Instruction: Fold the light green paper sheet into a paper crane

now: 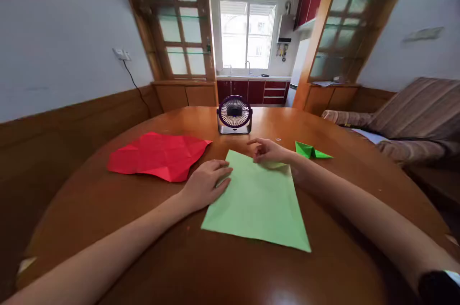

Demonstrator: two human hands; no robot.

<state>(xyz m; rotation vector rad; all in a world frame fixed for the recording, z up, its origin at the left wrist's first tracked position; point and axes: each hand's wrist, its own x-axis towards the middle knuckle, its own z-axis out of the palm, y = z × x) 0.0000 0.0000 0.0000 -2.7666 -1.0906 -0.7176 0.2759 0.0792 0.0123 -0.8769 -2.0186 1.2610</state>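
Left hand [205, 184] rests flat, fingers loosely spread, on a light green paper sheet [258, 202]; right hand [268, 151] fingers pinch its far edge on the wooden worktop [143, 242].

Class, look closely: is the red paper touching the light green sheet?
Apart. The head view shows bare table between the red paper and the light green sheet.

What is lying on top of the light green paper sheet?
Both hands rest on the light green paper: the left hand flat on its left edge, the right hand at its far edge. The paper beneath them is covered, and any fold there cannot be seen.
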